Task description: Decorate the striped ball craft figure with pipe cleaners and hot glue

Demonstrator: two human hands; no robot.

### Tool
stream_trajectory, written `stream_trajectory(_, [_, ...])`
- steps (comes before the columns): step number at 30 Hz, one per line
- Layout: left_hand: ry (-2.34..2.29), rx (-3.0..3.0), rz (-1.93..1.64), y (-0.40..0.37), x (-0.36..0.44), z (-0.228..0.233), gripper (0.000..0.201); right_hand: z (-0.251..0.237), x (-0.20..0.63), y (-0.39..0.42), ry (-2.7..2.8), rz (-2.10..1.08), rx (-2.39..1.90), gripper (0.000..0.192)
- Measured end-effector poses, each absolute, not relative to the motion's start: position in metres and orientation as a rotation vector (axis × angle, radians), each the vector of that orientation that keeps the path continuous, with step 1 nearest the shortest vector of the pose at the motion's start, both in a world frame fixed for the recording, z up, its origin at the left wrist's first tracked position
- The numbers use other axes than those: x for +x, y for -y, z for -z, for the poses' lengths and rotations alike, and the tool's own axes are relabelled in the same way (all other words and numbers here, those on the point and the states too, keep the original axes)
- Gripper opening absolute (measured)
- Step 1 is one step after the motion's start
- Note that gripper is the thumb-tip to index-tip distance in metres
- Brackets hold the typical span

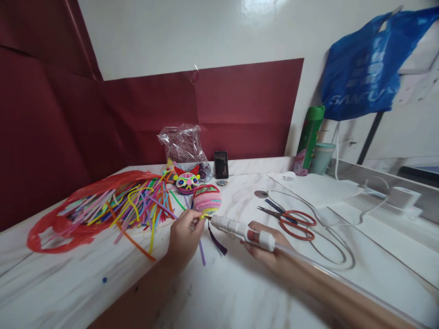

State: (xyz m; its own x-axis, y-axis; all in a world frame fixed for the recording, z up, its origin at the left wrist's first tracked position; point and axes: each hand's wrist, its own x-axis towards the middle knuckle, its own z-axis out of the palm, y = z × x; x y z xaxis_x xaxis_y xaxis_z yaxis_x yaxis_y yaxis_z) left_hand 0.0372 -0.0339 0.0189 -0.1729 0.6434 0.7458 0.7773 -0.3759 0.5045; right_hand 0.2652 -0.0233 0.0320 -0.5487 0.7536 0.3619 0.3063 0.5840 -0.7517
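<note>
My right hand (265, 244) is closed around a white hot glue gun (229, 227), with a long clear glue stick (308, 258) trailing from its back. The nozzle points left and meets a small yellow piece (203, 216), apparently bent pipe cleaner. My left hand (185, 230) pinches that piece between thumb and fingertips. Just behind the fingertips sits a round ball wound in pink and striped pipe cleaners (207, 199). A dark purple tassel (217, 242) lies below the nozzle. Beyond the ball is a colourful animal-face ornament (187, 179) with red ears.
Many loose pipe cleaners (130, 205) spread over a red plastic bag (44, 242) at left. Orange-handled scissors (298, 224) and a white cable (338, 237) lie at right. A phone (221, 165) leans at the back. A green spray can (310, 137) stands beside a cup (321, 158).
</note>
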Motion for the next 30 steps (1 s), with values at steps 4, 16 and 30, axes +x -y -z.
stream_trajectory(4, [1.69, -1.936, 1.662, 0.0341, 0.0361, -0.0165, 0.007, -0.0261, 0.2654, 0.0202, 2.066, -0.889, -0.846, 0.014])
stream_trajectory(16, [1.715, -1.907, 1.776, 0.0328, 0.0332, -0.0096, 0.009, -0.0352, 0.2672, 0.0231, 2.065, -0.874, -0.915, 0.018])
stream_trajectory(30, [1.576, -1.953, 1.662, 0.0322, 0.0364, -0.013, 0.006, -0.0324, 0.265, 0.0268, 2.067, -0.933, -0.815, 0.014])
